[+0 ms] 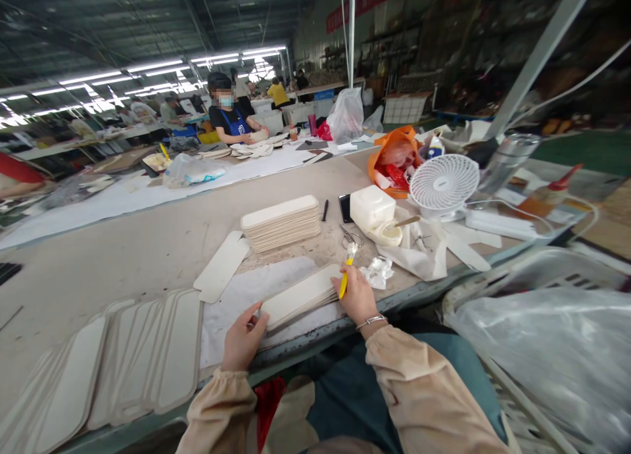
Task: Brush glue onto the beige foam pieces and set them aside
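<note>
My left hand (245, 336) grips the left end of a small stack of long pale panels (300, 297) at the table's front edge. My right hand (357, 297) holds a yellow-handled brush (348, 274), its white-smeared bristles pointing up, and its fingertips touch the stack's right end. White paper (276, 274) lies under the stack. Behind it stands a taller, neat pile of similar panels (280, 224). A loose panel (221, 267) lies left of that pile, and more panels (180, 349) are fanned out at the front left.
On the right are a white tub (373, 206), scissors (351, 236), crumpled plastic (378, 272), a white fan (444, 183), an orange bag (394, 153) and a steel flask (513, 161). A plastic-lined crate (542, 336) stands beside my seat. A person (231, 115) works across the table.
</note>
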The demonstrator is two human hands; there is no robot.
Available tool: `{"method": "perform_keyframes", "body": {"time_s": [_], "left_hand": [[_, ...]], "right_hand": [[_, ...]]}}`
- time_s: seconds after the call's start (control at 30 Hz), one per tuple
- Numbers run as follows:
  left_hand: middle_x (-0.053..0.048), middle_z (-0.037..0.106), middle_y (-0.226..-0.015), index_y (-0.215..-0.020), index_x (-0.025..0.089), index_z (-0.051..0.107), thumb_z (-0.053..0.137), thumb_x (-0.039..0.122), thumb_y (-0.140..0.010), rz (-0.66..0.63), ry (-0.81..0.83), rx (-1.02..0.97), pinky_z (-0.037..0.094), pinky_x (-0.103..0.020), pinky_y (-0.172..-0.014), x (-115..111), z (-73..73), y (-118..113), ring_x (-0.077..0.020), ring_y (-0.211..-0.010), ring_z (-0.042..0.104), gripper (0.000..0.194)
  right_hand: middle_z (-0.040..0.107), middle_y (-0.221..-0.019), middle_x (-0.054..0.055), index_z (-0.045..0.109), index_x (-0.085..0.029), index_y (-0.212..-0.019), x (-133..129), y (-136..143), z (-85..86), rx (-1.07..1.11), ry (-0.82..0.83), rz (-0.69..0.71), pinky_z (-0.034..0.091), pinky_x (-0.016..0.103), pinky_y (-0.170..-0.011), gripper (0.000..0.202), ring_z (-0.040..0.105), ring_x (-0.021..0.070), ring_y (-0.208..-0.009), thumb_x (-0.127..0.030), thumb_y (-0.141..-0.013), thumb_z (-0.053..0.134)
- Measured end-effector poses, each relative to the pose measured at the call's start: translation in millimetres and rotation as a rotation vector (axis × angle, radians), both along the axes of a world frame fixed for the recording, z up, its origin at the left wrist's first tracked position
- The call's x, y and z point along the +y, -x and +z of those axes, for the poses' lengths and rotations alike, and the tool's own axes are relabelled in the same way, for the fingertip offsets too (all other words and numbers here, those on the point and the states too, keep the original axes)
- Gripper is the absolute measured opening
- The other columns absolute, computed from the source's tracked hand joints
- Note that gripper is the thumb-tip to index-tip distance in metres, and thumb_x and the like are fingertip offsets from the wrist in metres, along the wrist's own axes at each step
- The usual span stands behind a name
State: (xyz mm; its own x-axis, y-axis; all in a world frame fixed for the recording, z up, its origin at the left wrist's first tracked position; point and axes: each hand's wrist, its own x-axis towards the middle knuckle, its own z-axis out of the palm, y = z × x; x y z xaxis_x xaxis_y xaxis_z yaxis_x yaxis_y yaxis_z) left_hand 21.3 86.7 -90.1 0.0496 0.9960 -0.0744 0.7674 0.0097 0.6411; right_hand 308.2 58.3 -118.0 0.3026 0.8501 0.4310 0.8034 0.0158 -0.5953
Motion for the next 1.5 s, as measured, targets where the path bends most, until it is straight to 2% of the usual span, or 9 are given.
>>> {"method": "perform_keyframes", "body": {"time_s": [0.17,0.53,0.63,0.73,0.9,1.03,1.2,1.37,1.5], "left_hand": [[0.001,0.062,-0.074,-0.117,0.018,0.062,0.05,0.054,-0.076,-0.009,0.015,0.006,0.046,-0.029,-0.065,0,-1.8,1,-0.0162,-0.063,0.057,0.056],[-0.001,0.062,-0.08,-0.116,0.017,0.061,0.048,0.052,-0.078,-0.046,-0.04,0.051,0.048,-0.032,-0.07,1,-3.8,2,-0.0164,-0.065,0.058,0.053],[-0.004,0.062,-0.083,-0.114,0.016,0.062,0.048,0.051,-0.078,-0.06,-0.094,0.074,0.05,-0.034,-0.071,2,-3.2,3,-0.0176,-0.068,0.058,0.052],[-0.009,0.061,-0.098,-0.114,0.016,0.062,0.05,0.047,-0.077,-0.078,-0.191,0.081,0.052,-0.036,-0.075,1,-1.2,4,-0.0218,-0.084,0.061,0.05],[-0.013,0.057,-0.117,-0.117,0.016,0.06,0.056,0.043,-0.075,-0.15,-0.337,0.046,0.044,-0.046,-0.098,-6,12.6,-5,-0.0287,-0.113,0.052,0.05],[-0.012,0.055,-0.123,-0.123,0.017,0.055,0.058,0.042,-0.076,-0.22,-0.34,-0.045,0.038,-0.047,-0.105,-19,28.5,-23,-0.028,-0.118,0.05,0.053],[-0.01,0.058,-0.125,-0.125,0.018,0.053,0.059,0.038,-0.077,-0.337,-0.248,-0.093,0.042,-0.04,-0.102,-37,41.4,-46,-0.0256,-0.117,0.053,0.052],[-0.007,0.066,-0.106,-0.11,0.019,0.063,0.051,0.035,-0.084,-0.373,-0.165,-0.087,0.049,-0.033,-0.088,-52,54.9,-56,-0.0234,-0.1,0.061,0.033],[-0.005,0.068,-0.097,-0.107,0.02,0.065,0.051,0.034,-0.084,-0.437,-0.075,-0.117,0.05,-0.032,-0.081,-66,62.9,-62,-0.0227,-0.091,0.062,0.031]], "right_hand": [[0.064,-0.081,0.006,0.049,-0.019,-0.102,5,-4,-1.5,0.082,0.106,-0.088,0.047,0.035,-0.069,0.022,0.062,0.0246,-0.076,-0.036,-0.088,0.05],[0.063,-0.095,0.007,0.05,-0.021,-0.102,4,-5,-0.2,0.139,0.013,-0.019,0.046,0.035,-0.077,0.019,0.061,0.0244,-0.087,-0.03,-0.085,0.05],[0.064,-0.097,0.007,0.049,-0.022,-0.101,2,-3,5.7,0.255,-0.048,-0.013,0.047,0.037,-0.079,0.018,0.062,0.0244,-0.087,-0.03,-0.084,0.051],[0.064,-0.098,0.005,0.047,-0.024,-0.096,-1,1,18.0,0.495,-0.158,0.022,0.048,0.035,-0.077,0.02,0.062,0.0209,-0.081,-0.034,-0.082,0.056],[0.059,-0.084,-0.001,0.042,-0.026,-0.089,-10,6,50.3,0.953,-0.232,0.168,0.05,0.031,-0.067,0.036,0.057,0.0161,-0.069,-0.04,-0.072,0.07],[0.057,-0.082,-0.003,0.039,-0.027,-0.087,-22,5,72.0,1.096,-0.205,0.307,0.05,0.031,-0.065,0.041,0.056,0.0164,-0.069,-0.04,-0.069,0.074],[0.056,-0.081,-0.004,0.037,-0.027,-0.086,-33,5,79.8,1.141,-0.213,0.349,0.05,0.031,-0.064,0.043,0.056,0.0165,-0.07,-0.041,-0.068,0.074],[0.056,-0.081,-0.003,0.038,-0.027,-0.085,-36,-2,82.4,1.112,-0.213,0.362,0.049,0.032,-0.064,0.041,0.056,0.0171,-0.07,-0.042,-0.069,0.074],[0.056,-0.081,-0.004,0.04,-0.027,-0.086,-39,-8,84.9,1.135,-0.233,0.391,0.048,0.031,-0.064,0.04,0.056,0.0165,-0.07,-0.039,-0.07,0.074]]}}
